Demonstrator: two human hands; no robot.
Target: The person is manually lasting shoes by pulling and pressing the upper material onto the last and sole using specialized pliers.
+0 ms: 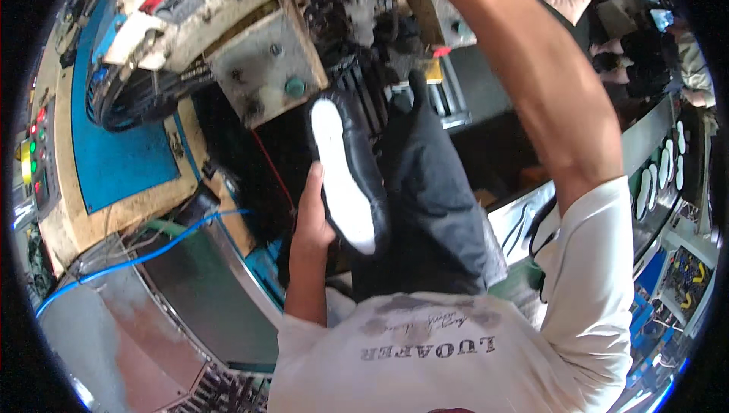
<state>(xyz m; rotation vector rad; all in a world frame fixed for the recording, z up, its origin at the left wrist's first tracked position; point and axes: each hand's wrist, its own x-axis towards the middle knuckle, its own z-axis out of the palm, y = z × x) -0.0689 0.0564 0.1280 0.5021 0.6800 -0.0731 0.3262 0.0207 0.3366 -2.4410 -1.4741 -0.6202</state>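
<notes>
Left of the two hands is clamped on a black shoe just off frame centre, thumb along its 9 o'clock edge. White bottom face is turned to the camera, long axis running 11 to 5 o'clock. Dark trousers are behind it, toward 3 o'clock.

Right forearm arcs up to 12 o'clock; that hand is past the frame edge — can't tell its state. The hands are well apart.

Surroundings: grimy control box with a green button at 11 o'clock, near the shoe. Wood-edged counter with blue top at 9, lit button panel on its far side. Blue hose at 8. White sole-shaped pieces at 3 — in a loose cluster.
</notes>
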